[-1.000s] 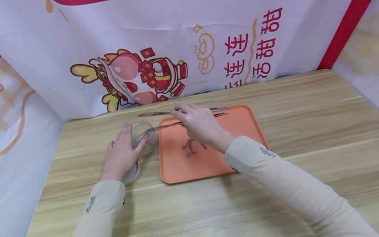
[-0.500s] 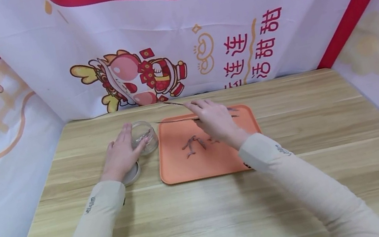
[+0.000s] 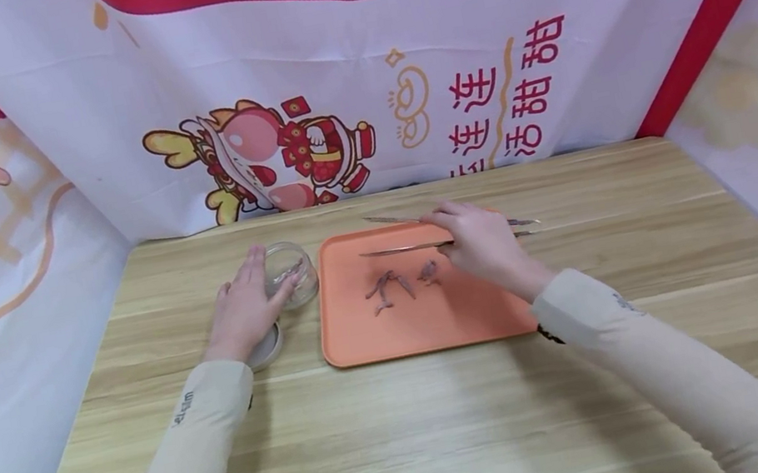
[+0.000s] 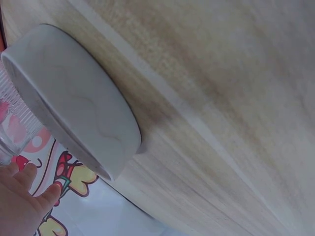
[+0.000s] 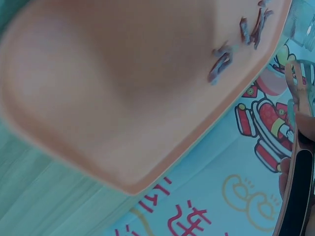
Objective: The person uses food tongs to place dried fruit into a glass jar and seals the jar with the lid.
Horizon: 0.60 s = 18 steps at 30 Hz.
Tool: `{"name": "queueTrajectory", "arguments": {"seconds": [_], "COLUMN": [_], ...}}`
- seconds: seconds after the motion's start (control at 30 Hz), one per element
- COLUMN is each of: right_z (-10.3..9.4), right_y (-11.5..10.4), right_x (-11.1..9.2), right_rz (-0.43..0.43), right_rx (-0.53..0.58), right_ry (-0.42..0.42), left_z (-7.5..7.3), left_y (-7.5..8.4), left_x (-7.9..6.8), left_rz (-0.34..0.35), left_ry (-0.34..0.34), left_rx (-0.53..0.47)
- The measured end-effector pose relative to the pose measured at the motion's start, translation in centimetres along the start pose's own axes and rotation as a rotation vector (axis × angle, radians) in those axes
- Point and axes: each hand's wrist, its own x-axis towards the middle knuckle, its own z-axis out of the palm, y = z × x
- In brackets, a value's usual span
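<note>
**Head view: orange tray (image 3: 367, 340), tongs (image 5: 297, 196) and clear jar (image 3: 306, 270)**

I have a white cloth backdrop (image 3: 315, 45) with red lettering and a cartoon print standing behind a wooden table (image 3: 414, 433). The tray lies flat toward the table's far side. Over its far right part I see the person's right hand (image 3: 487, 247) gripping the tongs, their two metal arms spread and their tips pointing left; my right wrist view shows a fork-like end and a black handle. The left hand (image 3: 243, 311) holds the jar just left of the tray, its thumb across the front and its fingers along the left side. A round grey lid (image 4: 78, 93) sits on the table near the jar, partly hidden from above by that hand. Small brown pieces (image 5: 220, 66) lie in the tray, one group left of its middle, another about mid-tray; something dark shows inside the jar.
</note>
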Motion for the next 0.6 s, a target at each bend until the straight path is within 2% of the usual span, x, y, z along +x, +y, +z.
{"name": "queueTrajectory", "arguments": {"seconds": [0.17, 0.6], "right_z": [-0.6, -0.7], "right_y": [1.0, 3.4], "right_x": [-0.9, -3.2], "right_rz": [0.016, -0.035], "right_rx": [0.034, 0.001], "right_ry": [-0.053, -0.08], "left_z": [0.1, -0.1], "left_y": [-0.1, 0.0], "left_x": [0.1, -0.2], "left_rz": [-0.003, 0.001], "left_ry": [-0.004, -0.005], "left_rx": [-0.004, 0.004]}}
